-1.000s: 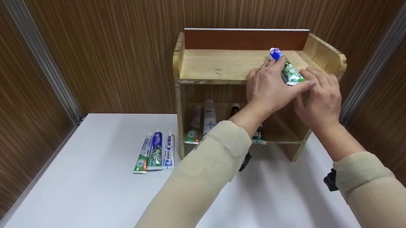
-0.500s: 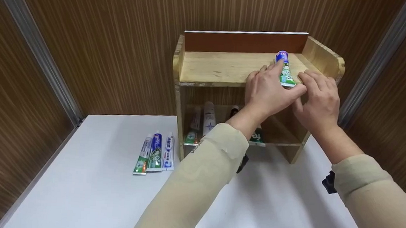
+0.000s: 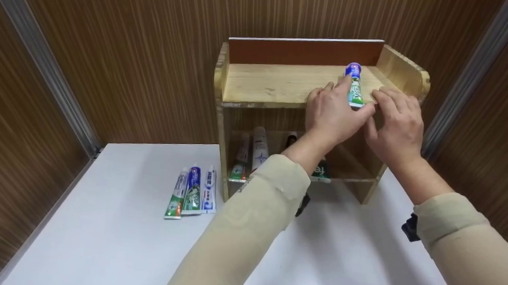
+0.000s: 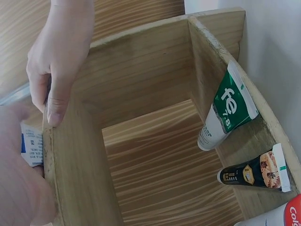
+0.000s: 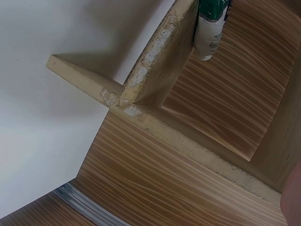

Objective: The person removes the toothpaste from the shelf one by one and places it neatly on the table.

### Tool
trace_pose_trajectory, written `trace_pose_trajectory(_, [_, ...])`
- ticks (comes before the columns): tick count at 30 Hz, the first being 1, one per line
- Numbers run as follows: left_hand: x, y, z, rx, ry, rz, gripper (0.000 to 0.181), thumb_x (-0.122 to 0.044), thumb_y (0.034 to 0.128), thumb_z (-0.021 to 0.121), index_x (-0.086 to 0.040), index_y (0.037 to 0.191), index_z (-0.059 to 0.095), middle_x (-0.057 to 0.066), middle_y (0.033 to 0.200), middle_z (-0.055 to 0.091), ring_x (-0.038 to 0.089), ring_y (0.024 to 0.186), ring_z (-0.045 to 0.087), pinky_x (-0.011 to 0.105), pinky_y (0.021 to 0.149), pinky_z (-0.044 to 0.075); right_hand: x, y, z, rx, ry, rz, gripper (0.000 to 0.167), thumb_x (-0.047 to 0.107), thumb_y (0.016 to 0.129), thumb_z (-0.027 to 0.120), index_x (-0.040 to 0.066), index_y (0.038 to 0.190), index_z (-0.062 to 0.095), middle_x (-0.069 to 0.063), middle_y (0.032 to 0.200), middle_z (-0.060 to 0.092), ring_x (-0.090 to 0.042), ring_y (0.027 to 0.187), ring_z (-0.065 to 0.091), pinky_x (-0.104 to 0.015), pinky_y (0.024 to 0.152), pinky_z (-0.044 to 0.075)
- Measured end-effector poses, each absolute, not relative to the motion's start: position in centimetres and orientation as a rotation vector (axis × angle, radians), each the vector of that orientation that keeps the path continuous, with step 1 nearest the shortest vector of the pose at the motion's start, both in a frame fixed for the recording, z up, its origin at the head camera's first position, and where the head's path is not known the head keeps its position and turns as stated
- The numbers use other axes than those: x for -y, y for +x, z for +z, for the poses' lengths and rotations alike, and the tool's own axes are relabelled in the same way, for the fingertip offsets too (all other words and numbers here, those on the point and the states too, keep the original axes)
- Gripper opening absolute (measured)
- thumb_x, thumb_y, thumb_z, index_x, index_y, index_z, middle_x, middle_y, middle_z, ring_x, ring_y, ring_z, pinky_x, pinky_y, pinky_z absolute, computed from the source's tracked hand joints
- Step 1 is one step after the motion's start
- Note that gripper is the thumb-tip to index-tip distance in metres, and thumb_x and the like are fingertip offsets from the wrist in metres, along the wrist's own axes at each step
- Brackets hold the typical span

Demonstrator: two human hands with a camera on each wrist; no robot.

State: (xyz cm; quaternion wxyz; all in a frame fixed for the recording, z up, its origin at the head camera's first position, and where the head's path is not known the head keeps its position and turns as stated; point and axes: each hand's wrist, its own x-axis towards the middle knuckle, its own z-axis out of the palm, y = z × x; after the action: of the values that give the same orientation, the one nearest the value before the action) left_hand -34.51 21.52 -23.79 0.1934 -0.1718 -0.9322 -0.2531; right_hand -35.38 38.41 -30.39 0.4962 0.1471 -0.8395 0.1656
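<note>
The left sleeve (image 3: pixel 249 221) partly hides the lower tubes (image 3: pixel 260 145) in the wooden shelf (image 3: pixel 266 81). Beside it, three toothpaste tubes (image 3: pixel 193 189) lie on the desk (image 3: pixel 97 247). Near its top's right front corner, the right hand (image 3: pixel 395 124) grips its edge; the left hand (image 3: pixel 333 114), loosely spread, touches the blue-green toothpaste tube (image 3: pixel 355 90).

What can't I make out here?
Head view: part of the uppermost tube, behind the left hand.
Head view: fine print on the three tubes at left, too small.
Left wrist view: much of the red-and-white tube, cut off by the edge.
Right wrist view: most of the right hand, cut off by the edge.
</note>
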Motion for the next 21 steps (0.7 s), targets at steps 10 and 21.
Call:
trace_pose_trajectory(10, [-20.9, -34.6, -23.9, 2.597, -0.498, -0.764, 0.078, -0.054, 0.0961, 0.07, -0.017, 0.161, 0.048, -0.007, 0.134, 0.07, 0.005, 0.107, 0.063, 0.02, 0.105, 0.038, -38.2, -35.5, -30.5, 2.029, 0.357, 0.403, 0.043, 0.026, 0.097, 0.068, 0.0, 0.131, 0.07, -0.02, 0.134, 0.069, -0.042, 0.128, 0.06, -0.052, 0.115, 0.04])
trace_pose_trajectory(21, [-18.8, -34.1, -24.7, 2.521, -0.591, -1.033, 0.072, -0.047, 0.0941, 0.078, -0.018, 0.156, 0.056, -0.008, 0.128, 0.073, 0.006, 0.101, 0.059, 0.018, 0.088, 0.044, -38.1, -35.7, -30.8, 2.052, 0.371, 0.392, 0.045, 0.029, 0.1, 0.068, 0.0, 0.134, 0.068, -0.021, 0.137, 0.067, -0.042, 0.13, 0.059, -0.053, 0.118, 0.037])
